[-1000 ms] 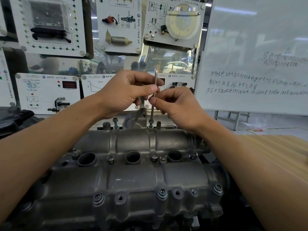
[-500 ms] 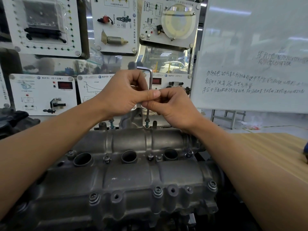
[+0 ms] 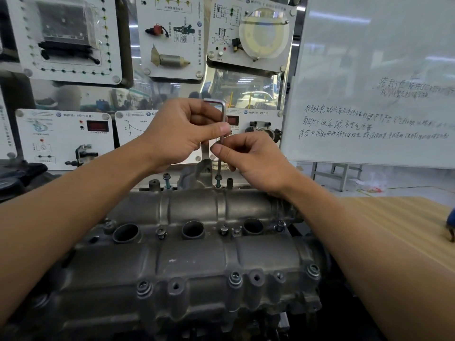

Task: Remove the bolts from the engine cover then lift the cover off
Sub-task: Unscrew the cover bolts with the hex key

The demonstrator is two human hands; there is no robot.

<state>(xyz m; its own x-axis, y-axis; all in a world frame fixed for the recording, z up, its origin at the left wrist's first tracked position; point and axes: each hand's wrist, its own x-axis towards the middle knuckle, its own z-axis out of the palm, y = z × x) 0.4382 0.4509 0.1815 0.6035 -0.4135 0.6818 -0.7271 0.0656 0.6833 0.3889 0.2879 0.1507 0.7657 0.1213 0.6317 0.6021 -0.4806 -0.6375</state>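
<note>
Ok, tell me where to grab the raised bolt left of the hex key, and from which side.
Pinch the raised bolt by its head, coming down from above. It stands upright, proud of the engine cover, shank showing under the head; a dark stub crowds its left.

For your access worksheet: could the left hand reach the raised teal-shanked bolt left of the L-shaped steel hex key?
Probably yes: the bolt stands exposed just below the left hand, nothing between, though that hand must first release the hex key.
</note>
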